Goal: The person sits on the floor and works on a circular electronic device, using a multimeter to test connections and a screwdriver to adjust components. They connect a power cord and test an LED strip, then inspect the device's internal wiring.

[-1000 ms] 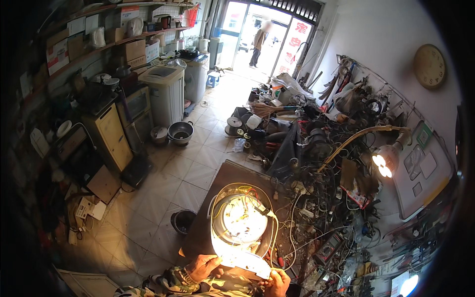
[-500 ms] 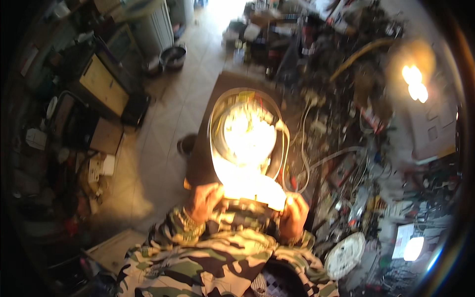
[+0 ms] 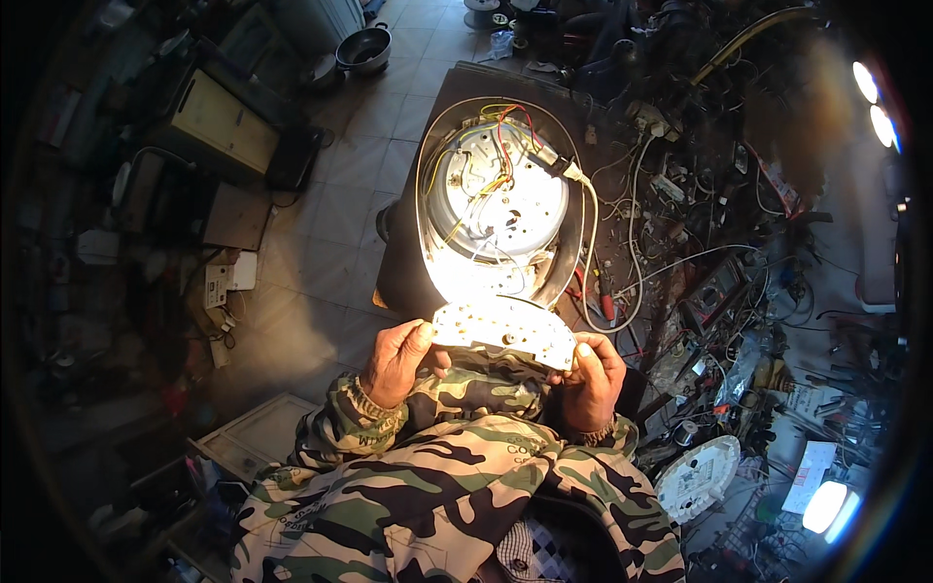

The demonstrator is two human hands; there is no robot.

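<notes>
My left hand (image 3: pixel 397 361) pinches the left end of a bright, curved white panel (image 3: pixel 496 325) dotted with small parts, and my right hand (image 3: pixel 594 381) grips its right end. Just beyond it, on a dark brown tabletop (image 3: pixel 408 277), lies an opened appliance (image 3: pixel 427 185) with an oval housing. Inside is a round metal plate (image 3: pixel 530 199) with red and yellow wires across it and a pale plug and cable (image 3: pixel 575 175) at its right side. Glare from the lamp washes out the lower part of the housing.
A dense pile of cables and tools (image 3: pixel 661 209) with a multimeter (image 3: pixel 710 292) fills the right side, beside lit lamps (image 3: pixel 880 121) and an oval white part (image 3: pixel 698 478). Dark pans (image 3: pixel 363 49) stand on the tiled floor (image 3: pixel 340 233). Cabinets (image 3: pixel 222 121) line the left.
My view has tipped downward, so the doorway and the person outside have left the frame and more camouflage clothing shows. Both hands keep hold of the white panel, and the glare on it has lessened.
</notes>
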